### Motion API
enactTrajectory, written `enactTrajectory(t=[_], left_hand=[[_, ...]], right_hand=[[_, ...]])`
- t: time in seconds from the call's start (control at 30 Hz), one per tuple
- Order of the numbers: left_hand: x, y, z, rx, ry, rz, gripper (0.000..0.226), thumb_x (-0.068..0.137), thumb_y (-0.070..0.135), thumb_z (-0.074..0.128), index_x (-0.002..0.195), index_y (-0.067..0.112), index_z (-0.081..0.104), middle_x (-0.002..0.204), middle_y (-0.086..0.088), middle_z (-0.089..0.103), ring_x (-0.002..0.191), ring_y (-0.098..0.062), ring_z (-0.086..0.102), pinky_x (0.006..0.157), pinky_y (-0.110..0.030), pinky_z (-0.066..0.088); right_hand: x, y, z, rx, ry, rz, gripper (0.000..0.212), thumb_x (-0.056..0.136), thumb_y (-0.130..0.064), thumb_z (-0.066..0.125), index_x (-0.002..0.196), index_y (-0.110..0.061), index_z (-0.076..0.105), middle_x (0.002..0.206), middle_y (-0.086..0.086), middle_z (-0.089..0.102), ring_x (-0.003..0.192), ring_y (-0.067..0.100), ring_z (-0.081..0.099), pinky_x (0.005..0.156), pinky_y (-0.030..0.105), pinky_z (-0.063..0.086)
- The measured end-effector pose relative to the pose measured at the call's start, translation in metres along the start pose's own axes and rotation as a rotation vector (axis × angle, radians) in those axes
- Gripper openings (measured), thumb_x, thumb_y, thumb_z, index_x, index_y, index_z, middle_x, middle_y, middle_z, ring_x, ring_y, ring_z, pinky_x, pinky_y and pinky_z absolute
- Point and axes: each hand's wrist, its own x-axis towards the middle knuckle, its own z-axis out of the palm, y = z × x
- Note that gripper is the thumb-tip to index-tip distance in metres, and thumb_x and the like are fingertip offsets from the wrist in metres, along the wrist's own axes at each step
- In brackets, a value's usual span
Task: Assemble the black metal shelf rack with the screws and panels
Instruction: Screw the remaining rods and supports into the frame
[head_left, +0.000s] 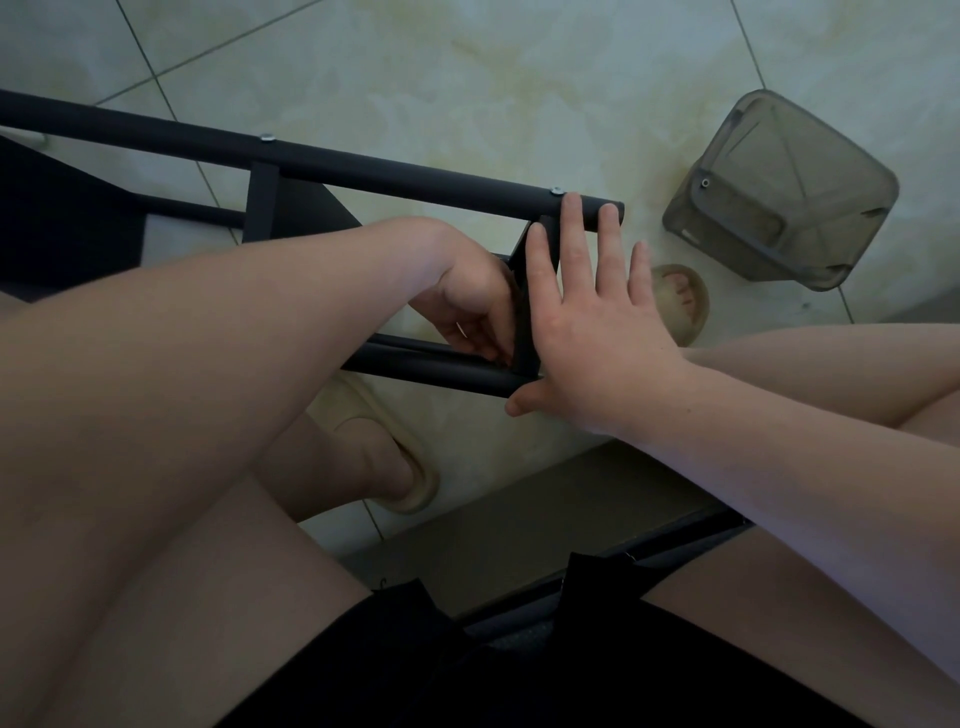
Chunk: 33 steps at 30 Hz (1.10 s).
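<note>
The black metal shelf rack (363, 169) lies on its side across the tiled floor, with a long upper tube carrying two silver screws (556, 190) and a lower tube (441, 371) nearer me. A black end panel (527, 332) stands between the two tubes. My right hand (597, 322) lies flat with straight fingers against the outer face of that panel, fingertips reaching the upper tube's end. My left hand (470, 306) is curled on the inner side of the panel near the lower tube; whatever its fingertips hold is hidden.
A translucent grey plastic container (779, 192) lies tipped on the floor at the right. My feet in beige slippers (395, 457) sit under and beside the rack. Another black panel (67, 223) of the rack fills the left. A dark ledge runs below my knees.
</note>
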Motion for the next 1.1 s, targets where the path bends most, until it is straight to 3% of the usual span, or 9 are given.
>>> enactTrajectory(t=[0.13, 0.3, 0.57, 0.77, 0.93, 1.1], left_hand=[[-0.002, 0.0, -0.003, 0.015, 0.035, 0.012, 0.028, 0.089, 0.008, 0.067, 0.117, 0.01, 0.07, 0.105, -0.003, 0.074, 0.091, -0.017, 0.067, 0.076, -0.028, 0.055], [0.001, -0.004, 0.004, 0.019, 0.025, -0.014, 0.023, 0.09, 0.008, 0.064, 0.113, 0.011, 0.069, 0.097, -0.002, 0.07, 0.087, -0.018, 0.063, 0.085, -0.032, 0.051], [0.001, -0.003, 0.0, -0.006, -0.011, 0.001, 0.027, 0.09, 0.003, 0.062, 0.116, 0.009, 0.068, 0.095, -0.003, 0.071, 0.083, -0.015, 0.064, 0.084, -0.031, 0.052], [0.004, -0.009, -0.005, -0.029, -0.019, -0.013, 0.033, 0.087, 0.014, 0.069, 0.121, 0.014, 0.07, 0.118, -0.005, 0.071, 0.093, -0.018, 0.067, 0.093, -0.037, 0.053], [0.008, -0.008, -0.001, -0.016, -0.005, -0.007, 0.026, 0.087, 0.01, 0.068, 0.113, 0.011, 0.07, 0.096, -0.003, 0.072, 0.083, -0.016, 0.064, 0.084, -0.033, 0.053], [0.006, -0.006, -0.004, -0.03, -0.032, -0.009, 0.025, 0.089, 0.005, 0.063, 0.111, 0.012, 0.07, 0.094, -0.002, 0.072, 0.083, -0.014, 0.066, 0.081, -0.031, 0.053]], right_hand=[[0.001, 0.0, -0.001, 0.007, -0.004, 0.001, 0.15, 0.067, -0.075, 0.076, 0.157, -0.005, -0.021, 0.16, 0.025, -0.034, 0.148, 0.051, -0.025, 0.12, 0.064, -0.005], [0.0, 0.0, -0.002, 0.006, -0.009, 0.001, 0.149, 0.068, -0.074, 0.076, 0.156, -0.005, -0.021, 0.159, 0.026, -0.034, 0.148, 0.051, -0.025, 0.12, 0.064, -0.004], [0.0, 0.0, -0.003, 0.014, -0.018, 0.009, 0.148, 0.068, -0.073, 0.077, 0.157, -0.006, -0.021, 0.16, 0.024, -0.034, 0.148, 0.051, -0.026, 0.121, 0.064, -0.004], [0.0, -0.001, -0.004, 0.022, -0.023, 0.01, 0.148, 0.068, -0.073, 0.077, 0.157, -0.007, -0.022, 0.159, 0.024, -0.035, 0.148, 0.05, -0.027, 0.121, 0.064, -0.004], [0.0, 0.0, -0.004, 0.021, -0.02, 0.005, 0.148, 0.068, -0.073, 0.077, 0.157, -0.006, -0.021, 0.159, 0.024, -0.034, 0.148, 0.051, -0.026, 0.121, 0.064, -0.004], [0.0, 0.0, -0.003, 0.017, -0.009, 0.004, 0.148, 0.068, -0.073, 0.077, 0.157, -0.006, -0.02, 0.16, 0.025, -0.033, 0.148, 0.051, -0.024, 0.121, 0.064, -0.003]])
